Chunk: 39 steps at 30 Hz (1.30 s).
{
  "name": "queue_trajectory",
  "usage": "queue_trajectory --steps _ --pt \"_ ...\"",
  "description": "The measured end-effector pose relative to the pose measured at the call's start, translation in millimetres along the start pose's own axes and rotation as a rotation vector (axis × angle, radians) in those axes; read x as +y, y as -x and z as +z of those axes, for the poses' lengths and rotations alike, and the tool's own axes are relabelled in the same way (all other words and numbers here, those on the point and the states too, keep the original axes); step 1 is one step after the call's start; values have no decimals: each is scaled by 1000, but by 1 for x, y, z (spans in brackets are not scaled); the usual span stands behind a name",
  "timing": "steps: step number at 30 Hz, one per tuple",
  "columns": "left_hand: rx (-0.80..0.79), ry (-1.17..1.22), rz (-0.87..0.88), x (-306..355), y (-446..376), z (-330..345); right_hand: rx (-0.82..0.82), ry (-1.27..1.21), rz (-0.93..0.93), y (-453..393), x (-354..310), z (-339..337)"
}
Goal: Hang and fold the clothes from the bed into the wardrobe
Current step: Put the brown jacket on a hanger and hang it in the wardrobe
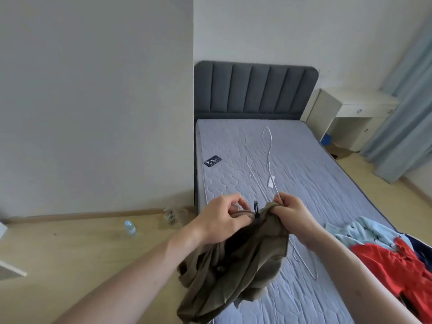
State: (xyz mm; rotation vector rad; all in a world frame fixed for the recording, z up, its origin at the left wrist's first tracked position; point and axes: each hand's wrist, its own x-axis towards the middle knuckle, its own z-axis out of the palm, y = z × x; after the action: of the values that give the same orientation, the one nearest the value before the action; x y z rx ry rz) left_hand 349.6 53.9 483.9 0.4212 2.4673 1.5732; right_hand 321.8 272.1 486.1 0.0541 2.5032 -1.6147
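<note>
Olive-brown cloth, a garment (236, 265) with a drawstring, hangs over the foot of the bed (304, 164), gripped at its top edge by both hands: the left hand (224, 218) and the right hand (292, 213) each curl their fingers round the hem. White wire hangers (268, 155) lie on the mattress beyond; one passes behind the garment. A dark phone (212, 161) sits near the mattress's left edge. Red and pale blue clothes (385, 249) are heaped at right, cut off by the frame. A water bottle (130, 228) stands on the floor (81, 253).
</note>
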Motion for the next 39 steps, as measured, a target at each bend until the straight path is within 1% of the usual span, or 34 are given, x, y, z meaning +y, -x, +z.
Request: queue_trajectory --steps 2,3,5,9,12,16,18,20,23,26,28,30,32,34,35,36,37,39 --pt "-95 31 -16 1 4 -1 -24 -22 3 1 2 4" --pt "-116 71 -25 2 6 -1 -44 -39 9 2 1 6" --pt "-98 128 -30 3 9 0 -93 -78 21 2 -3 11" --pt "-24 135 -8 1 13 1 -169 -82 -6 3 -9 23" --pt "75 125 -27 -5 16 -2 -185 -47 -25 4 -12 28" --pt "203 114 -72 -17 19 1 -164 53 -53 4 -12 32" --pt "291 139 -102 -22 19 4 -139 115 -68 3 -9 32" --pt "390 187 -104 -23 19 5 -95 167 -69 4 -6 28" --pt "510 329 -117 -19 15 5 -7 251 -98 4 4 21" --pt "555 447 -97 -11 7 5 69 407 -115 9 31 23" --pt "549 483 -65 -5 2 5 81 456 -56 14 59 32" --pt "538 494 -34 1 -3 4 100 383 101 17 88 43" --pt "555 515 -8 8 -8 0 142 224 293 20 113 51" --pt "607 549 20 14 -11 -8 183 -36 477 21 133 53" --pt "634 568 26 16 -13 -13 179 -153 560 23 141 52" --pt "656 592 29 16 -13 -19 165 -212 616 24 147 51" --pt "669 622 30 16 -13 -24 146 -204 631 25 151 50" --pt "661 672 34 17 -11 -28 81 -124 566 20 151 51"
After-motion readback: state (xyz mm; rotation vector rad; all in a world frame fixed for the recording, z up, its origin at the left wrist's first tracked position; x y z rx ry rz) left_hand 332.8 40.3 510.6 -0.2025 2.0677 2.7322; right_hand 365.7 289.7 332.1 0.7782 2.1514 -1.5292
